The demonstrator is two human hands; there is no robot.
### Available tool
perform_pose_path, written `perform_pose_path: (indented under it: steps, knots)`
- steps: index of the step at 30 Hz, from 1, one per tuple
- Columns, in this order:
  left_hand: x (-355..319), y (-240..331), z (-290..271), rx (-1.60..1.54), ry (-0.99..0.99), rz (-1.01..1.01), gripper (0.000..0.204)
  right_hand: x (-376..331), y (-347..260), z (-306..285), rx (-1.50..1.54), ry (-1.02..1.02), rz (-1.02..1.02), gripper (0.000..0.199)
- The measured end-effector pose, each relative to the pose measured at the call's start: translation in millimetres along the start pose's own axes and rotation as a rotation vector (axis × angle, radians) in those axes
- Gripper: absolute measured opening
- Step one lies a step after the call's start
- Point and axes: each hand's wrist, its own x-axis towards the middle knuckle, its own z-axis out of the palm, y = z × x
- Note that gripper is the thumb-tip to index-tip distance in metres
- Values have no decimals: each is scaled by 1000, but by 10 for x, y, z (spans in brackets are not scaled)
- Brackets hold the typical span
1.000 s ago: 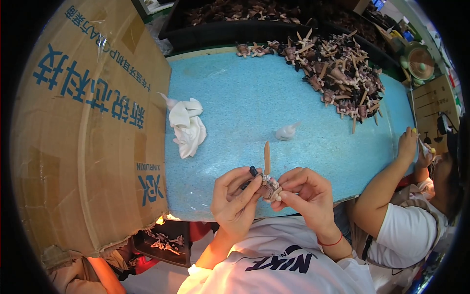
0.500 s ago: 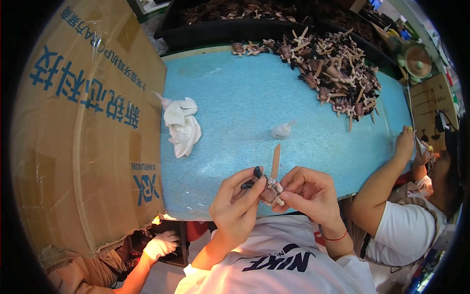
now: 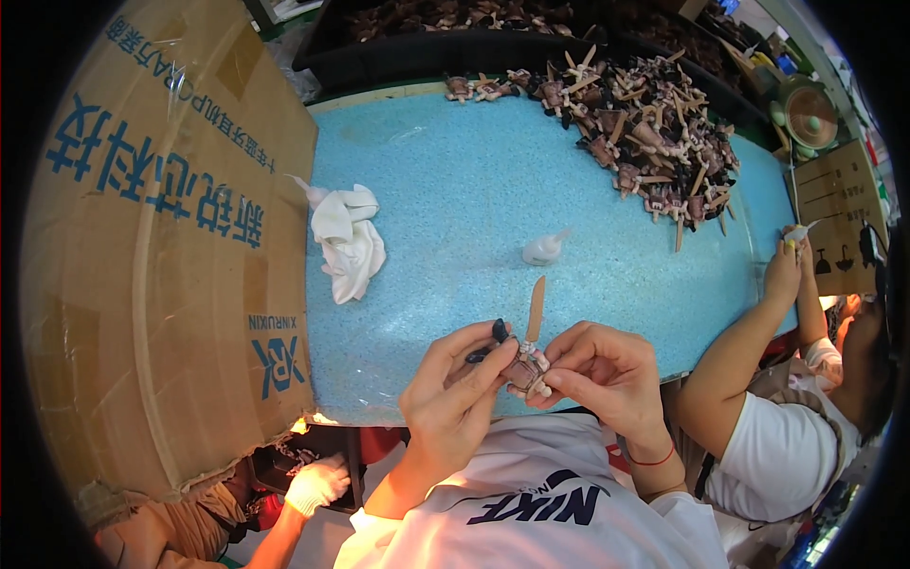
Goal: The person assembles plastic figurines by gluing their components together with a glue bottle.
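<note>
Between my two hands, just above the table's near edge, is a small figurine (image 3: 524, 371) with a brownish body, black boots and a long tan sword pointing away from me. My left hand (image 3: 449, 396) grips its body and boot end between thumb and fingers. The thumb and fingertips of my right hand (image 3: 607, 373) pinch the figurine's other end, near a small pale part. Beyond the sword tip, a small translucent dropper bottle (image 3: 543, 249) lies on the blue tabletop (image 3: 436, 209).
A big cardboard box (image 3: 180, 256) walls the left side. A white cloth (image 3: 347, 242) lies near it, beside another bottle's nozzle. Many similar figurines (image 3: 654, 133) are heaped at far right, with black trays (image 3: 445, 47) behind. Co-workers' hands (image 3: 785, 270) and a gloved hand (image 3: 318, 484) flank me.
My hands and the figurine stay nearly in place, with a slight shift of grip. The right co-worker's hands have come together around a bottle; the gloved hand at lower left has moved a little.
</note>
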Motion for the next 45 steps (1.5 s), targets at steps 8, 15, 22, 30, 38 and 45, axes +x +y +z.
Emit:
perform_pose_path:
  steps: [8,15,22,30,38,45]
  knots:
    - [55,64,-77,-23,-117,10,40,12,-55,-15,-23,-6,59,15]
    - [90,179,-99,-31,-174,-21,43,18,-97,-28,-106,-9,87,35]
    - [78,171,-50,4,-139,8,43,4,-106,-39,-100,7,133,57]
    - [101,220,-30,58,-115,-2,43,35,-111,-40,-106,-35,124,68]
    - [82,207,-12,38,-90,-63,46,102,-75,-45,-17,-59,171,67]
    - [138,185,-122,-41,-250,-22,45,112,-81,-123,112,-121,164,62]
